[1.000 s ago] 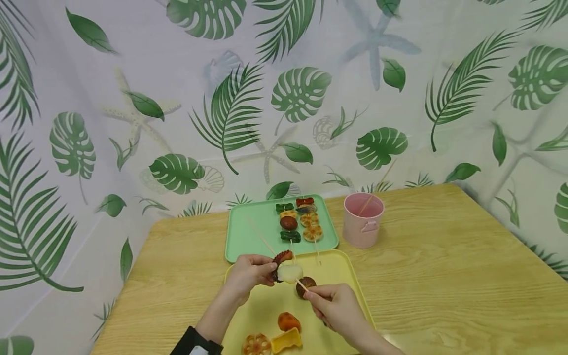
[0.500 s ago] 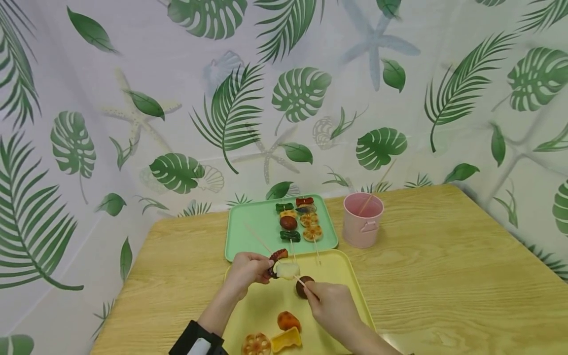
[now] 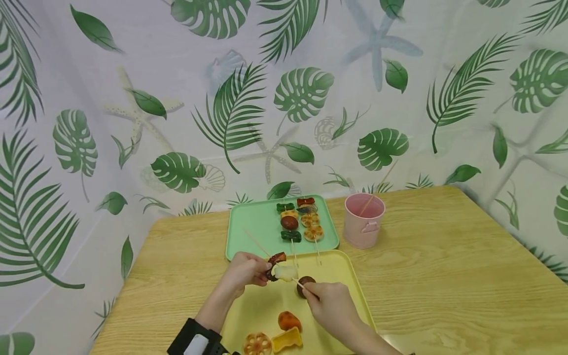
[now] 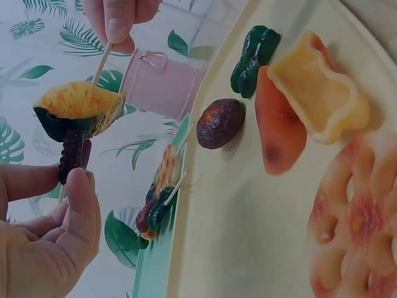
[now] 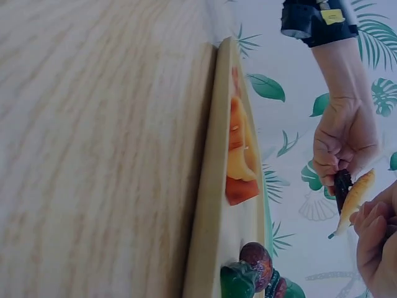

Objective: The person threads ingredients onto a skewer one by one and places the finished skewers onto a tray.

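My left hand (image 3: 243, 273) pinches a dark red toy octopus tentacle (image 4: 72, 155) between thumb and fingers. The tentacle sits on a thin wooden skewer (image 3: 256, 241), whose bare far end points away over the green tray. Right against it on the same skewer is a toy pumpkin slice (image 4: 80, 102), yellow-orange with dark green rind. My right hand (image 3: 335, 305) pinches the near end of the skewer just past the slice. Both hands hold the skewer above the yellow tray (image 3: 355, 281). In the right wrist view the right hand's fingers partly cover the pumpkin slice.
A brown mushroom (image 4: 220, 124), green pepper piece (image 4: 255, 59), orange piece (image 4: 279, 121), yellow wavy piece (image 4: 322, 87) and lotus root slice (image 3: 257, 343) lie on the yellow tray. Behind, the green tray (image 3: 248, 212) bears two loaded skewers. A pink bucket (image 3: 361, 229) holds a skewer.
Both hands have shifted slightly left, carrying the skewer with them. Its bare far end now reaches a little less far back. The tentacle and pumpkin slice stay side by side.
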A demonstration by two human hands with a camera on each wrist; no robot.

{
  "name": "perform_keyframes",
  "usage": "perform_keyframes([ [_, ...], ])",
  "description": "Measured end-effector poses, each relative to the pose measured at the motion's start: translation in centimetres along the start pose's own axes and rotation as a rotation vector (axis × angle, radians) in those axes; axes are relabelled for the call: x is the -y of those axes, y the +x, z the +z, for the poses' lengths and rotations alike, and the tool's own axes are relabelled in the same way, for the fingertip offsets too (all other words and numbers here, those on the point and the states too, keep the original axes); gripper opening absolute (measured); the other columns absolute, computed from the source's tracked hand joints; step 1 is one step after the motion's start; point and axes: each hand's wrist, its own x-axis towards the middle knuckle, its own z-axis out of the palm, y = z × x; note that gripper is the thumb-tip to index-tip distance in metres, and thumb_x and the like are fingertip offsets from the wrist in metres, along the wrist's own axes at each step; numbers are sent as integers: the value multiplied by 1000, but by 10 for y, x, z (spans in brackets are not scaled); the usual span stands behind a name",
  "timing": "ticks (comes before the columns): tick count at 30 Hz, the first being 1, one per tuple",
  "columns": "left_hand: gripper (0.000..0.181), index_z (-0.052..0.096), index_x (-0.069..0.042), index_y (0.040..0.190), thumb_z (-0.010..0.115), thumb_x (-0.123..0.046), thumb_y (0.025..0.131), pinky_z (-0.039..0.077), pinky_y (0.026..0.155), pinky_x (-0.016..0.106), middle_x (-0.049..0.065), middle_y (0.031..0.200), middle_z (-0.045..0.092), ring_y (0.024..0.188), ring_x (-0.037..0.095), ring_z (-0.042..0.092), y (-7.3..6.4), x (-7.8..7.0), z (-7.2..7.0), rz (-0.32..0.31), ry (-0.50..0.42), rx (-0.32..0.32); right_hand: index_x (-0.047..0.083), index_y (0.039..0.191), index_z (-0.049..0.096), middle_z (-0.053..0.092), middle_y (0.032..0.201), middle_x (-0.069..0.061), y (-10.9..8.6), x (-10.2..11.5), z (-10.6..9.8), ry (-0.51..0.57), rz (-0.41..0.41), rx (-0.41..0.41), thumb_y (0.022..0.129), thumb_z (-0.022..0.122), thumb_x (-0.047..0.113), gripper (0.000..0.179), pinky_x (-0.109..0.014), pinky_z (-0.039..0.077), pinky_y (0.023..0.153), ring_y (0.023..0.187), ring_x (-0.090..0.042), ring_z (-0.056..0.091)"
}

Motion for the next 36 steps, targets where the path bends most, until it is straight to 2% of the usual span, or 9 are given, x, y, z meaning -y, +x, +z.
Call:
perform_keyframes([
  [4,21,62,16,98,57,-2,88,54,58,30,9,70,60,52,12,56,1,0,-1,26,-6,28,6,75,72,42,49,10,2,0,-5,166,128,88,83,65,2,11,-16,26,41,41,3,27],
  [6,21,61,17,99,57,-1,88,54,59,30,9,73,60,54,12,57,2,1,-1,58,-18,50,7,73,70,36,48,11,2,-1,-6,231,171,122,85,63,2,15,-17,24,41,41,2,25],
  [12,24,58,18,102,56,-2,89,54,62,30,11,79,60,58,12,59,3,4,-3,102,-39,88,9,60,58,41,46,9,2,-4,-7,398,276,206,91,58,12,32,-18,28,40,37,0,30],
  [14,24,57,18,103,56,-2,90,54,63,31,11,79,60,59,12,59,3,5,-4,102,-33,100,6,64,61,43,47,6,1,-4,-8,470,317,234,92,57,12,29,-18,28,39,36,-1,30],
  [18,27,55,19,107,55,-2,91,54,65,32,12,83,61,61,13,59,2,5,-6,112,-20,127,-7,82,65,44,51,1,1,-6,-10,692,448,307,94,53,9,23,-20,27,37,36,-4,28],
  [21,28,54,20,109,54,-2,91,54,66,32,13,86,61,63,13,59,3,6,-8,122,-19,148,-10,90,63,46,54,1,1,-9,-12,845,533,359,95,50,8,23,-20,27,38,37,-4,28],
  [28,28,54,20,109,54,-1,91,54,70,33,12,87,63,64,12,61,5,10,-9,139,-16,190,0,91,62,45,57,4,-2,-21,-14,1128,616,465,97,46,9,19,-17,24,38,40,-2,27],
  [33,30,53,18,114,53,-4,92,52,79,35,23,100,63,72,12,63,8,12,-11,195,-32,225,1,92,60,44,60,5,-1,-24,-16,1276,641,501,97,47,13,18,-15,23,39,42,-1,27],
  [36,33,53,17,116,54,-5,93,50,83,36,27,105,61,76,11,63,9,12,-13,224,-42,239,2,90,58,44,61,5,1,-23,-18,1327,656,506,97,47,13,18,-14,22,39,43,0,27],
])
